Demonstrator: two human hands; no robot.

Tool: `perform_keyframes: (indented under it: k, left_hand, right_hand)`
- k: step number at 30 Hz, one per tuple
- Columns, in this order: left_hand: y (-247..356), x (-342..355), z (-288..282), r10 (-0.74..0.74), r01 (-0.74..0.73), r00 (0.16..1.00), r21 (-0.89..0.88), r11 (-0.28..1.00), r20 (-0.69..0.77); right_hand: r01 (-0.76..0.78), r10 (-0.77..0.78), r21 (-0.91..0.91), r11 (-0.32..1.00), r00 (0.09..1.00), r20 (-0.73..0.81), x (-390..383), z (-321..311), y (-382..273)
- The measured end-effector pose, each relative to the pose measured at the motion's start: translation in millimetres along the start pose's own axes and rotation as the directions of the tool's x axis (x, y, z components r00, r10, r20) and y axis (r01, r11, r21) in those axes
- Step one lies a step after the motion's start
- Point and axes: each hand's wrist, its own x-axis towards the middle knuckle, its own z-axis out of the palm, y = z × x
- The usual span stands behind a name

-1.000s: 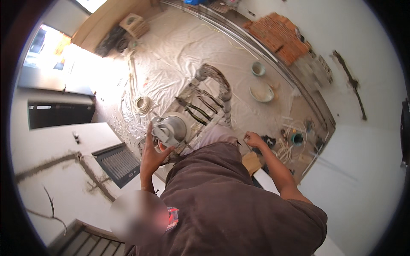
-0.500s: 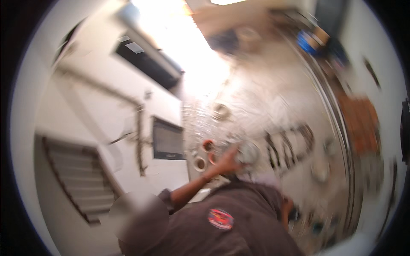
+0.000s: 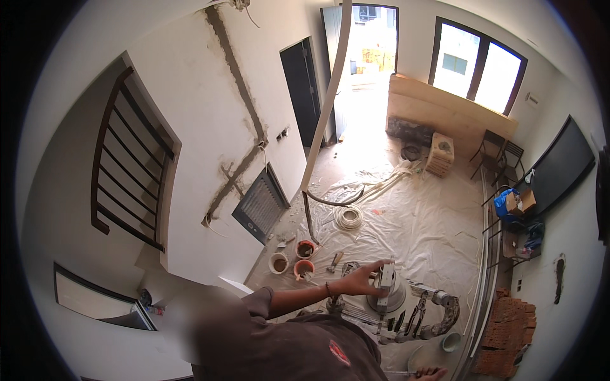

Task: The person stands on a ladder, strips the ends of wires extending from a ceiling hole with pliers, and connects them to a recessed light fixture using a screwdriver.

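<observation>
My left hand grips a pale rectangular object above a round grey metal bucket or housing, on what looks like a dusty ladder top with a curved, wrapped rail. Several tools, pliers among them, lie beside it. My right hand is low at the bottom edge, its fingers curled round something thin that I cannot make out.
Plastic sheeting covers the floor, with buckets, a cable coil and bricks. A long pale conduit hangs ahead. Chairs and boxes stand right; plywood leans below the window beside an open doorway.
My view has swung left and up, bringing the hanging conduit, doorway and window into sight. My left hand has closed further round the pale object; my right hand now sits at the bottom edge.
</observation>
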Motion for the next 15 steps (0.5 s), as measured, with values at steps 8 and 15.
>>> perform_keyframes:
  k: [8,15]
  left_hand:
    - [80.6,-18.4,-31.4,0.118,-0.146,0.963,-0.097,0.985,-0.244]
    - [96.8,-50.7,-37.5,0.104,-0.267,0.833,-0.229,0.936,-0.543]
  right_hand:
    - [-0.216,0.219,-0.039,0.976,0.948,0.233,27.3,69.1,14.3]
    - [0.01,0.29,-0.436,0.9,0.733,0.616,46.2,151.5,-2.0]
